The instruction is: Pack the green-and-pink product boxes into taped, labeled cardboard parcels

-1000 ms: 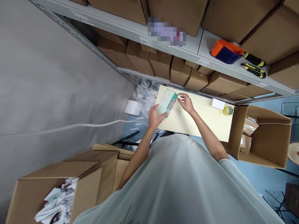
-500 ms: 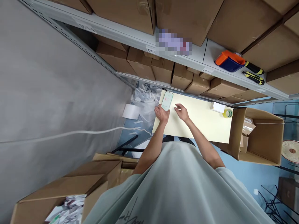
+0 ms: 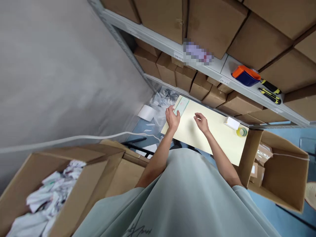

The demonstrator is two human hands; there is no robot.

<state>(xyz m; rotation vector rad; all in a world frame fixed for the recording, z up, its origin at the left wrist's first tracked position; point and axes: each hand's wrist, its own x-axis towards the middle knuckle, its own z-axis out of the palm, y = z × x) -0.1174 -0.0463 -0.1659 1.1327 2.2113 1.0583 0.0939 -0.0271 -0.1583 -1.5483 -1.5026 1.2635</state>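
A pale green flat pack point(image 3: 182, 104) lies at the left end of the cream tabletop point(image 3: 222, 144). My left hand point(image 3: 172, 118) is at its near left edge, thumb and fingers apart; whether it touches the pack is unclear. My right hand point(image 3: 201, 122) hovers over the middle of the tabletop, fingers loosely bent and apart, with nothing in it. A white box point(image 3: 232, 123) and a yellow-green tape roll point(image 3: 242, 132) stand at the right end of the tabletop.
Shelves with brown boxes point(image 3: 214, 98) run behind the tabletop, holding an orange-blue tape dispenser point(image 3: 246, 75) and cutters point(image 3: 269, 95). An open carton point(image 3: 283, 174) stands right; another with crumpled paper point(image 3: 53, 194) is lower left. A white cable point(image 3: 98, 137) crosses at left.
The view has turned and shifted. My left hand has opened from its hold at the pack's near end. My right hand has moved right, farther from the pack.
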